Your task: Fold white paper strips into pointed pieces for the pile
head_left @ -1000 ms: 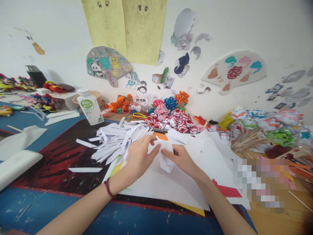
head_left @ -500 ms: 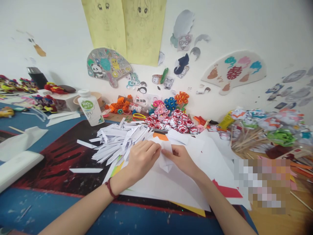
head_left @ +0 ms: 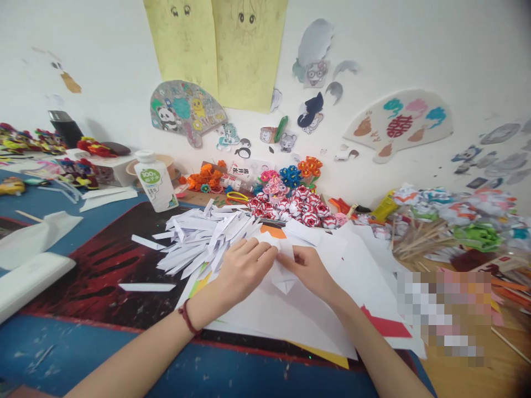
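Between my two hands is a piece of folded white paper (head_left: 285, 277), held above large white sheets (head_left: 286, 326). My left hand (head_left: 248, 268), with a dark red cord on its wrist, is closed on the paper's left side, the fingers curled over. My right hand (head_left: 307, 270) pinches its right side between thumb and fingers. The hands nearly meet at the upper part of the paper, so the folds there are hidden. Just beyond my left hand lies a heap of folded white paper strips (head_left: 194, 243).
A white bottle (head_left: 155, 182) stands at the back left. Red-and-white folded flowers (head_left: 301, 207) and bright small flowers (head_left: 289, 176) sit against the wall. Wooden sticks (head_left: 425, 235) lie to the right. A white case-like object (head_left: 35, 284) is on the blue table (head_left: 166, 370) at left.
My left hand has shifted slightly right, its fingers turning further over the paper's top. My right hand stays almost in place. The whole view has moved a little.
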`<action>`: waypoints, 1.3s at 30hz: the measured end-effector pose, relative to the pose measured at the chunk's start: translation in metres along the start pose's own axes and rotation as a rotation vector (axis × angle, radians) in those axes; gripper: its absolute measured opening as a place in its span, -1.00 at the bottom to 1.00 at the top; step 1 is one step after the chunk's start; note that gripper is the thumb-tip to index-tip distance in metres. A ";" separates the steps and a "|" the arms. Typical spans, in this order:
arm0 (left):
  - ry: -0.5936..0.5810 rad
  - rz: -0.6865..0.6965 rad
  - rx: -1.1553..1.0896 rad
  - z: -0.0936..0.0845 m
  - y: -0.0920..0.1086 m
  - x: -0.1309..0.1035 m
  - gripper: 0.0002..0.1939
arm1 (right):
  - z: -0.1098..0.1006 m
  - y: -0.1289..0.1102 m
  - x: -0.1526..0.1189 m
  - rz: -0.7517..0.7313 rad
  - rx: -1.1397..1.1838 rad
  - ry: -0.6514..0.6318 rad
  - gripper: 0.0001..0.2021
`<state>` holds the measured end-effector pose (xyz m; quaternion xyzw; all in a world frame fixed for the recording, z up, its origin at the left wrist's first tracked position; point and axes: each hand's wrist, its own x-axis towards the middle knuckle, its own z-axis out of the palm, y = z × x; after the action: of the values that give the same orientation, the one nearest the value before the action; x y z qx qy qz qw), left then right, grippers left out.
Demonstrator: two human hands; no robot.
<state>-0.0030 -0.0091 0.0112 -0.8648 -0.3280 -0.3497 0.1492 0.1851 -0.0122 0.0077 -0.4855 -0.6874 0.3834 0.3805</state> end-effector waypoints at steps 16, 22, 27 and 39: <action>-0.123 -0.714 -0.938 0.001 -0.004 0.015 -0.76 | -0.002 -0.008 -0.003 -0.017 -0.051 -0.005 -0.61; -0.169 -0.816 -1.111 0.003 -0.004 0.015 -0.75 | -0.002 -0.009 -0.003 -0.022 -0.055 -0.024 -0.57; -0.235 -0.861 -1.174 0.001 -0.004 0.017 -0.74 | -0.002 -0.007 -0.003 -0.028 -0.083 -0.044 -0.57; -0.285 -0.908 -1.255 -0.003 -0.007 0.021 -0.79 | -0.004 -0.008 -0.004 -0.026 0.000 -0.098 -0.66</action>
<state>0.0016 0.0043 0.0283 -0.6055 -0.4064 -0.3820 -0.5677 0.1867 -0.0168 0.0159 -0.4572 -0.7114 0.4016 0.3515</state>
